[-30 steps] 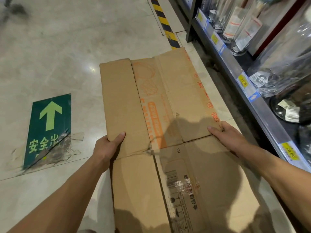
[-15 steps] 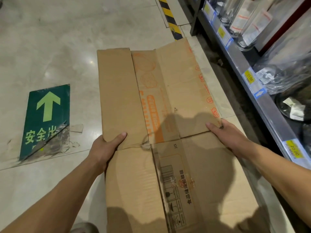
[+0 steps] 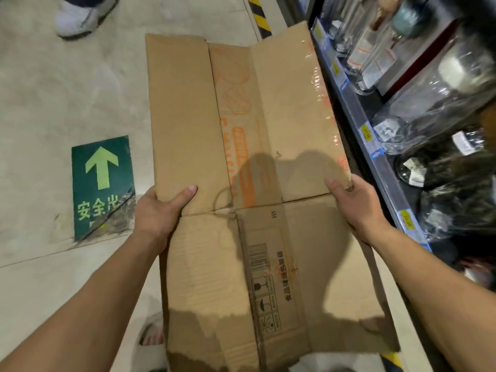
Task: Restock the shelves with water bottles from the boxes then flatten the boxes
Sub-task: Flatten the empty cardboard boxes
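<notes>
A flattened brown cardboard box (image 3: 268,130) with orange print and a barcode label is held up off the floor in front of me. My left hand (image 3: 158,208) grips its left edge, thumb on top of the cardboard. My right hand (image 3: 354,202) grips its right edge, thumb on top as well. Clear glass bottles and jars (image 3: 373,49) stand on the shelf at the right.
A metal shelf edge (image 3: 357,108) with yellow price tags runs along the right side. A green floor sticker with an arrow (image 3: 102,183) lies at the left. Another person's white shoe (image 3: 83,14) is at the top left. Yellow-black hazard tape (image 3: 260,14) marks the floor.
Both hands have lifted the flattened box off the floor and closer to the camera. A white shoe has come into view at the top left.
</notes>
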`<state>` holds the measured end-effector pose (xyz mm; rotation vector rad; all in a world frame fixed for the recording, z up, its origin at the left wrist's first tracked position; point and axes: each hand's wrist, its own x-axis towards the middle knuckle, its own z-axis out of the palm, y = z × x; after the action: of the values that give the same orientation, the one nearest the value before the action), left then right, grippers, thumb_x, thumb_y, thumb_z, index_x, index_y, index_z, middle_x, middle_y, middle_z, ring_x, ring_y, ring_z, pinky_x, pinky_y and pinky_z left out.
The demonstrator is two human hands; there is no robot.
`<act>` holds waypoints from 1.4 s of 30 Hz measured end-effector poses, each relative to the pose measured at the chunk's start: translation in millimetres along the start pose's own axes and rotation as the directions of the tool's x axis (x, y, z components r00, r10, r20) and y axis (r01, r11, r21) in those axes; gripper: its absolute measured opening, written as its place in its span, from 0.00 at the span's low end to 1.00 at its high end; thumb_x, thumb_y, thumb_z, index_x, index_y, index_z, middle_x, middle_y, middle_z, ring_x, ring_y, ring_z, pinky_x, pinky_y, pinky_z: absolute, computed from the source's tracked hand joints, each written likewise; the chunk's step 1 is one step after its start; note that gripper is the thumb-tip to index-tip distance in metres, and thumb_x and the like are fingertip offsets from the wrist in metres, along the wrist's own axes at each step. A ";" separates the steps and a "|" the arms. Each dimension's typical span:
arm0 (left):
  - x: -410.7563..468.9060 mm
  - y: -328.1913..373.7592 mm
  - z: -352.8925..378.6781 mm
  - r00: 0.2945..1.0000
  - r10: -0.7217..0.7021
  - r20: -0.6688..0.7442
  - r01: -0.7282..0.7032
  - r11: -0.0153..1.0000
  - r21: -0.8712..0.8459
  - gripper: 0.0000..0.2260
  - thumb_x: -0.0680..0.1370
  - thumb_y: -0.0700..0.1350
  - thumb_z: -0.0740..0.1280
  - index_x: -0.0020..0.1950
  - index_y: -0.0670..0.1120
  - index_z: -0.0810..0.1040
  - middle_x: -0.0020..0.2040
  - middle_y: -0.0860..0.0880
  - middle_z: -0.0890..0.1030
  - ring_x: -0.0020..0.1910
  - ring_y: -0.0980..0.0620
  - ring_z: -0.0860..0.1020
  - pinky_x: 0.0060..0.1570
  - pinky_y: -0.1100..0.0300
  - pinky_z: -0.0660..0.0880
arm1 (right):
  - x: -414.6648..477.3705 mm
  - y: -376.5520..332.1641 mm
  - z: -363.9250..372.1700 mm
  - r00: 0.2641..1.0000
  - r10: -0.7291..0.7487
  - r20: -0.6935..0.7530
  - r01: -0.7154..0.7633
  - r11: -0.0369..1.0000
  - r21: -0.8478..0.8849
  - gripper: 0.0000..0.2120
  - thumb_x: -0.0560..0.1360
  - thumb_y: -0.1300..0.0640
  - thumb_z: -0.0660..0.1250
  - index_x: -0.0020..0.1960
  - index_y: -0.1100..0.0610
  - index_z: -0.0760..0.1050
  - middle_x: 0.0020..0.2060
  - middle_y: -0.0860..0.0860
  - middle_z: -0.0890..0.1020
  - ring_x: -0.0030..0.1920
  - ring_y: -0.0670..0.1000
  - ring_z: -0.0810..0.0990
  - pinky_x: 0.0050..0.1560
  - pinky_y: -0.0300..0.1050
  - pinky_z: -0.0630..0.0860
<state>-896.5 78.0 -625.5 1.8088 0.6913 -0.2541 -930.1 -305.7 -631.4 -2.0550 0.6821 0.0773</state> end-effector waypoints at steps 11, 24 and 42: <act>-129.2 218.3 -161.2 0.998 0.033 0.046 -0.034 0.999 0.036 0.20 0.66 0.57 0.83 0.52 0.55 0.80 0.46 0.60 0.84 0.45 0.63 0.83 0.48 0.62 0.78 | -160.3 -251.7 -132.7 0.994 -0.011 -0.105 0.004 0.998 -0.068 0.13 0.79 0.39 0.68 0.44 0.46 0.76 0.39 0.43 0.82 0.41 0.41 0.79 0.37 0.35 0.71; -293.0 476.8 -337.8 0.953 0.231 0.195 -0.265 0.949 0.171 0.19 0.66 0.60 0.82 0.50 0.54 0.82 0.40 0.64 0.85 0.41 0.67 0.82 0.42 0.66 0.76 | -388.5 -481.8 -271.1 0.951 0.104 -0.292 -0.069 0.990 0.125 0.12 0.78 0.39 0.69 0.56 0.44 0.80 0.48 0.38 0.85 0.51 0.40 0.82 0.51 0.44 0.77; -471.0 533.4 -435.6 0.783 0.463 0.415 -0.551 0.826 0.118 0.14 0.70 0.57 0.81 0.47 0.53 0.82 0.38 0.65 0.85 0.36 0.68 0.82 0.40 0.63 0.74 | -642.8 -518.6 -324.8 0.805 0.149 -0.574 0.002 0.968 0.253 0.05 0.78 0.39 0.68 0.45 0.37 0.77 0.41 0.25 0.81 0.44 0.29 0.79 0.43 0.36 0.72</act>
<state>-1042.0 217.6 184.1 2.0237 -0.1209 -0.3061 -1282.6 -74.9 149.7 -1.8045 1.0943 -0.6053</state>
